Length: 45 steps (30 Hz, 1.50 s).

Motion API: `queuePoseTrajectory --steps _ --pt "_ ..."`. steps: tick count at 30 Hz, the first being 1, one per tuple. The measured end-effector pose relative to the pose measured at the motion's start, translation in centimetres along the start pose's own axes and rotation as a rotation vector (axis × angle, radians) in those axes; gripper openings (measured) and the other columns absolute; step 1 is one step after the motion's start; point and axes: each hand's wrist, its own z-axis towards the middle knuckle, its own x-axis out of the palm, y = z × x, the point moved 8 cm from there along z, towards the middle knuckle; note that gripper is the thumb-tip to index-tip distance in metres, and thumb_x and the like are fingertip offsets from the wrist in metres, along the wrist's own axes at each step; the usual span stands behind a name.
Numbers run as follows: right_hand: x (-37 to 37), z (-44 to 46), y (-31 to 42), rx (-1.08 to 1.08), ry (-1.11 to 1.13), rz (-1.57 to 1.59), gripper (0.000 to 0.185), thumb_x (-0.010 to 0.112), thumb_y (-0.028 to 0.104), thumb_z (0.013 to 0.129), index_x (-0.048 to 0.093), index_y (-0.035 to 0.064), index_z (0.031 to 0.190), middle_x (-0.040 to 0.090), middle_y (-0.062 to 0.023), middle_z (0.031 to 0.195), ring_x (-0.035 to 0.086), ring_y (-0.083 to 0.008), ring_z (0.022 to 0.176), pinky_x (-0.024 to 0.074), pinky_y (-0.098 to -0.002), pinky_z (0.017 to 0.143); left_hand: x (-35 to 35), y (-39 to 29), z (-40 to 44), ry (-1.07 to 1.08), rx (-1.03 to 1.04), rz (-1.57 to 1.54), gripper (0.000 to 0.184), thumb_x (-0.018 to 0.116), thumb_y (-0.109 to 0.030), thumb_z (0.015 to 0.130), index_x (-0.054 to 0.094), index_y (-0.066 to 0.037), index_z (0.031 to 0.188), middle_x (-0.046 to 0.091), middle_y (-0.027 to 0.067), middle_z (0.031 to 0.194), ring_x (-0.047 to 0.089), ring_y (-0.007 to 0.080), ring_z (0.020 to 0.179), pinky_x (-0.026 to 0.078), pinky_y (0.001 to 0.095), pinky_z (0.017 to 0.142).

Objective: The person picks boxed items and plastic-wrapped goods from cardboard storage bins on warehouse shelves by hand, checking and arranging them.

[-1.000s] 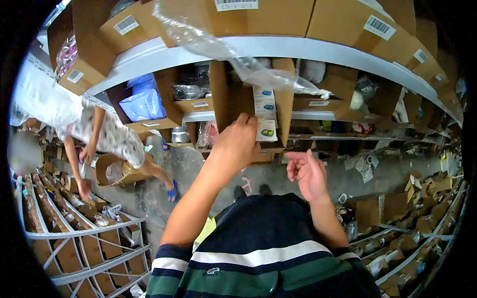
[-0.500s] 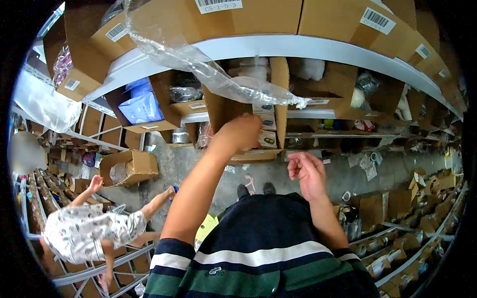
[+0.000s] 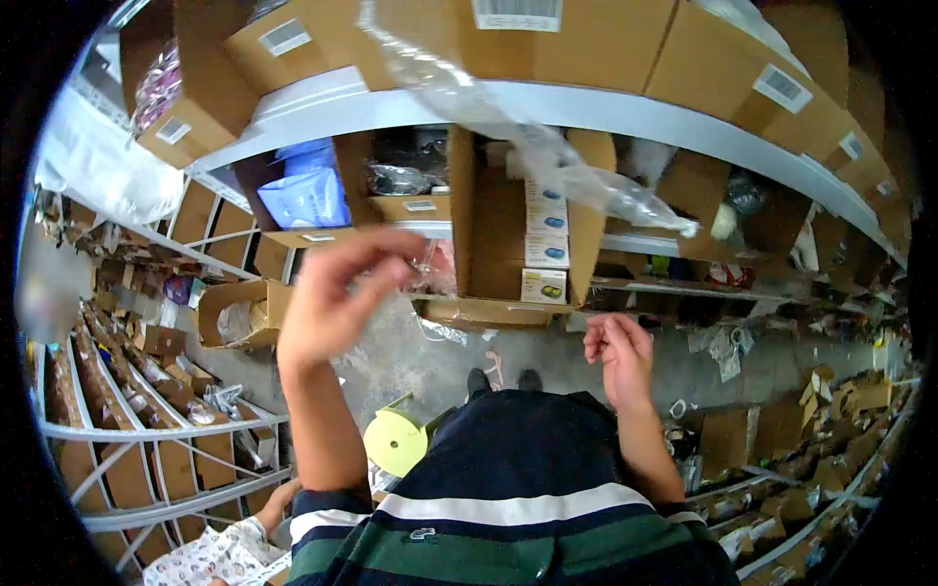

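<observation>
My left hand [image 3: 337,298] is raised left of an open carton [image 3: 489,283], with its fingers bent, the thumb apart and no object visible in it. It overlaps the view of the lower shelf. Small white boxes [image 3: 545,249] stand in a row along the carton's right side. Below and right of that carton, my right hand [image 3: 620,359] hangs in the air, fingers loosely curled, nothing visible in it. A strip of clear plastic [image 3: 547,151] hangs across the carton's upper right.
Cartons with barcode labels line the shelf [image 3: 410,109]. Left of centre is a carton of blue packages [image 3: 305,200]. A yellow-green disc [image 3: 396,442] is beside my torso. An open box [image 3: 239,314] stands at left. Another person's patterned clothing [image 3: 210,559] shows at lower left.
My left hand has come out of the carton and moved left. The small boxes are more exposed. The other person has moved from the left aisle to the lower left edge.
</observation>
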Motion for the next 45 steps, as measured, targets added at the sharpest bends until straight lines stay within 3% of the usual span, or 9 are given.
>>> queuePoseTrajectory --steps 3,8,14,17,20,25,36,40,45 --pt "0.6 0.2 0.4 -0.047 0.035 -0.025 0.024 0.055 0.018 0.099 0.066 -0.0031 0.102 0.063 -0.0075 0.081 0.056 -0.0135 0.068 0.0433 -0.0272 0.059 -5.7 1.6 2.3 -0.344 0.075 0.435 0.021 0.06 -0.001 0.093 0.064 0.003 0.113 0.07 0.0122 0.103 0.067 0.0173 0.091 0.053 0.0302 0.08" --pt "1.9 0.1 0.6 -0.027 0.022 -0.091 0.023 0.055 0.017 0.099 0.065 -0.0032 0.101 0.063 -0.0077 0.081 0.056 -0.014 0.067 0.0429 -0.028 0.06 -1.8 4.5 9.1 -0.061 0.215 0.71 0.015 0.063 -0.01 0.083 0.071 -0.004 0.095 0.067 0.0188 0.096 0.063 0.039 0.094 0.051 0.0462 0.083" --pt "1.4 -1.6 0.5 -0.077 -0.024 -0.098 0.022 0.055 0.017 0.099 0.064 -0.0033 0.102 0.063 -0.0084 0.081 0.057 -0.0152 0.068 0.0443 -0.029 0.06 1.6 10.8 12.7 0.171 0.077 0.97 0.016 0.064 -0.018 0.083 0.074 -0.01 0.094 0.07 0.0186 0.095 0.065 0.0383 0.098 0.052 0.0481 0.086" --pt "0.3 -2.6 -0.1 -0.059 -0.119 -0.114 0.023 0.054 0.016 0.099 0.064 -0.0038 0.102 0.063 -0.0085 0.081 0.057 -0.0152 0.069 0.0449 -0.0293 0.061 3.1 11.4 12.9 0.28 0.179 1.115 0.019 0.064 -0.024 0.084 0.075 -0.012 0.094 0.066 0.016 0.114 0.056 0.0349 0.118 0.043 0.0478 0.1" --pt "-0.4 -3.2 -0.6 -0.061 -0.141 -0.12 0.023 0.053 0.015 0.1 0.064 -0.0042 0.103 0.063 -0.0085 0.082 0.057 -0.0153 0.069 0.0452 -0.0292 0.061 3.4 13.1 13.1 0.493 -0.055 1.309 0.033 0.061 -0.036 0.087 0.074 -0.014 0.108 0.045 0.0093 0.143 0.041 0.0321 0.13 0.026 0.0478 0.11" --pt "0.3 -3.7 -0.7 -0.077 -0.134 -0.132 0.023 0.052 0.015 0.1 0.064 -0.0043 0.104 0.063 -0.0089 0.083 0.057 -0.0151 0.07 0.0449 -0.0289 0.062 3.6 13.8 13.6 0.432 -0.059 1.351 0.042 0.063 -0.042 0.084 0.073 -0.012 0.111 0.048 0.0108 0.139 0.042 0.0324 0.13 0.029 0.0482 0.107" --pt "0.7 -3.3 -1.3 -0.073 -0.106 -0.088 0.022 0.053 0.015 0.099 0.064 -0.0039 0.104 0.063 -0.0086 0.082 0.057 -0.0151 0.07 0.0441 -0.0284 0.061 -0.5 11.2 13.3 0.015 0.175 0.985 0.047 0.082 -0.04 0.066 0.074 -0.011 0.102 0.06 0.0139 0.122 0.051 0.0352 0.12 0.044 0.05 0.092" --pt "0.4 -3.1 -1.4 -0.08 -0.108 -0.065 0.022 0.054 0.015 0.099 0.064 -0.0039 0.103 0.064 -0.0086 0.083 0.057 -0.0149 0.069 0.0442 -0.0286 0.061 -5.2 5.6 7.5 -0.341 -0.048 0.163 0.029 0.075 -0.025 0.084 0.071 0.0 0.097 0.07 0.009 0.088 0.065 0.0162 0.082 0.05 0.0288 0.074" --pt "1.0 -2.7 -0.8 -0.097 -0.076 -0.07 0.022 0.054 0.014 0.1 0.064 -0.0038 0.104 0.064 -0.0086 0.083 0.057 -0.0143 0.069 0.0448 -0.0283 0.061 -3.3 7.1 0.3 -0.442 -0.164 -0.592 0.023 0.069 -0.017 0.092 0.066 0.002 0.105 0.069 0.0043 0.092 0.063 0.0096 0.083 0.05 0.0264 0.075"
